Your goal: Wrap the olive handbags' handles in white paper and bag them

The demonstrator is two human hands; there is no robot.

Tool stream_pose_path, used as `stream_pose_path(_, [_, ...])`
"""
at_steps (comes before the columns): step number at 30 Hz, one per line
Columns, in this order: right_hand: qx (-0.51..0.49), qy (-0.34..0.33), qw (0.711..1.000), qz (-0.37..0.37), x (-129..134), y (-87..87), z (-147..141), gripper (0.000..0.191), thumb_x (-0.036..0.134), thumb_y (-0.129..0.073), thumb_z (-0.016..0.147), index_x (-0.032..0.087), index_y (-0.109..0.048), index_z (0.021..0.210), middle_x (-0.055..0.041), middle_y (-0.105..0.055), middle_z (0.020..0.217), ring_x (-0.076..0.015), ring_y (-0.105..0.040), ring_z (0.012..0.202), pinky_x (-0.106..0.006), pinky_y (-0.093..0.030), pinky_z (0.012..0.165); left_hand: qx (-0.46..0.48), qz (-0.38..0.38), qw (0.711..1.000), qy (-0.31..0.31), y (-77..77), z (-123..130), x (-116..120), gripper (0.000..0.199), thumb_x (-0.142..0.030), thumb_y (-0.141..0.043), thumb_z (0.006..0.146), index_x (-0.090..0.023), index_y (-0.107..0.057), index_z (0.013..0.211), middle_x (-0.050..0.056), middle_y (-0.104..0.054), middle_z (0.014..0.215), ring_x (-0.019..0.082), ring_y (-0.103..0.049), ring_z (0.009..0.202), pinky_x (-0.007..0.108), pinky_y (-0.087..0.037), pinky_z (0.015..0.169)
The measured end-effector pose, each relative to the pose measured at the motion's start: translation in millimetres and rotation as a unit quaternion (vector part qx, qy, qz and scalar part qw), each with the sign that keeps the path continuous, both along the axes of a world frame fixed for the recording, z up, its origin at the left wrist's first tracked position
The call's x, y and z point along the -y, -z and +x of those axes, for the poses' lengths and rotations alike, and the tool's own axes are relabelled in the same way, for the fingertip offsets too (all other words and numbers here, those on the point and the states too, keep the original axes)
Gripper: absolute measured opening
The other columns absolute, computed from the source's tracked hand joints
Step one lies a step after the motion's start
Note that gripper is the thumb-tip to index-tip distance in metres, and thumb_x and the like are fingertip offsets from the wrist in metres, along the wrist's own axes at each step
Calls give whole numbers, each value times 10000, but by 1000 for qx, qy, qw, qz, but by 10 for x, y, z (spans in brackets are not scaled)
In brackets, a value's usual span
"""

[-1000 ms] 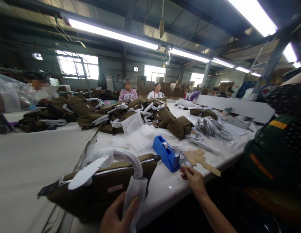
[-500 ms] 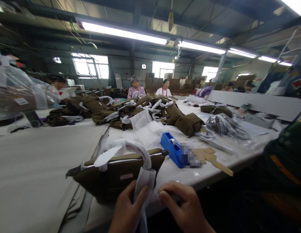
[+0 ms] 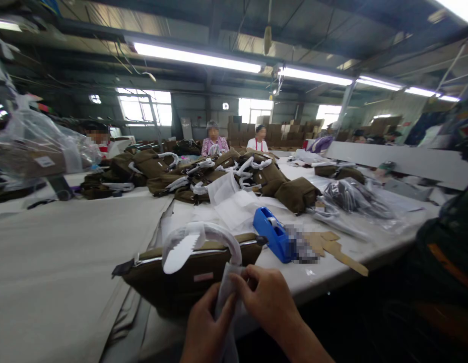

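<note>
An olive-brown bag [image 3: 161, 282] with a silver zipper and a pink label stands at the table's near edge. White wrapping covers its raised handle [image 3: 222, 236], and a white serrated tag [image 3: 181, 254] hangs over the zipper. My left hand [image 3: 209, 320] is closed on a strip of white wrapping [image 3: 225, 290] below the handle's right end. The fingers of my right hand [image 3: 262, 297] are pinched together against the same wrapping, just right of my left fingers. Behind them sits a blue tape dispenser [image 3: 271, 234].
Several olive bags [image 3: 271, 179] with wrapped handles lie piled across the table. White sheets [image 3: 234, 201], brown card pieces [image 3: 343, 254] and a plastic-wrapped bag [image 3: 347, 194] lie nearer. A dark sleeve [image 3: 449, 242] is at the right; people sit beyond the pile.
My right hand has moved left and up, from beside the wrapping onto it. My left hand still grips the strip. The whole view has shifted slightly.
</note>
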State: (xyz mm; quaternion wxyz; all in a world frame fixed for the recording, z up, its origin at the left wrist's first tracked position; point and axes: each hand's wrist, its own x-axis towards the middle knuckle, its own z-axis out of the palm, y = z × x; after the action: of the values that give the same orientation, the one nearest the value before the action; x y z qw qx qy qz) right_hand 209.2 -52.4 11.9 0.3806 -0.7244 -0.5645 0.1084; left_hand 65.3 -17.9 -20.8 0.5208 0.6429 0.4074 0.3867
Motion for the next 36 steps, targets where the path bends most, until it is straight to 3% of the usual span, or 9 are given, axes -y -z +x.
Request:
stream_pose_path(6, [65,44,993,-93,-57,65,160,527,684,-595,846,204,-675,642,-117,-743,693,-286,-699,713,-332,-366,610,0,-26,1000,16,-40,-33,-23,542,-639,-674,815,-151,-759,1034,69,-775,902,302,-697,911,303,-508,785])
stream_pose_path(13, [-227,-33,966,-123,-82,471,357,621,791,-546,783,210,-537,563,-13,-549,420,-155,-520,375,-254,-368,430,9,-27,999,27,-10,-60,-63,513,-611,-681,813,-145,-753,1015,74,-776,892,306,-700,910,316,-508,791])
stream_pose_path(18, [-203,-23,979,1,153,273,161,506,674,-517,897,194,-674,870,-64,-733,751,-195,-671,624,-278,-485,605,2,-11,1000,23,-30,-24,-30,492,-607,-654,838,-155,-748,1010,83,-783,946,310,-709,928,328,-523,825])
stream_pose_path(21, [-190,-21,982,-5,134,113,6,445,614,-553,899,224,-613,1105,-82,-756,938,-241,-716,758,-317,-508,681,-9,4,1000,1,-38,12,24,498,-624,-650,836,-170,-752,1015,73,-788,981,301,-717,919,315,-527,821])
stream_pose_path(26, [-46,66,995,-64,-81,-22,-164,406,602,-585,871,241,-572,1057,-108,-739,857,-370,-706,888,-411,-461,743,-42,57,997,-38,-9,35,59,520,-664,-634,821,-189,-756,992,40,-781,883,281,-719,853,283,-521,745])
stream_pose_path(30, [-116,18,992,-37,-82,9,-75,363,564,-581,895,235,-561,1045,-86,-727,865,-318,-706,873,-392,-487,752,-37,45,998,-12,-20,20,12,513,-639,-657,818,-181,-753,1029,59,-785,939,297,-721,900,295,-527,774])
stream_pose_path(32, [-261,-87,961,0,-37,95,21,418,582,-578,911,223,-543,1123,-65,-724,886,-270,-711,869,-361,-526,750,-8,9,1000,-1,-39,12,-15,520,-631,-669,818,-166,-752,1035,78,-787,973,309,-720,919,315,-531,801])
stream_pose_path(34, [-402,-172,899,28,-7,211,99,506,611,-595,906,212,-511,1205,-52,-723,909,-242,-715,863,-344,-558,737,32,-25,999,11,-52,10,-40,527,-621,-684,814,-152,-751,1045,93,-788,990,322,-715,953,334,-534,832])
stream_pose_path(36, [-471,-183,862,47,-13,319,134,547,601,-660,877,202,-512,1221,-51,-725,925,-232,-715,872,-332,-567,738,57,-47,997,28,-51,13,-61,526,-611,-706,797,-143,-756,1030,102,-790,982,334,-712,977,344,-536,844])
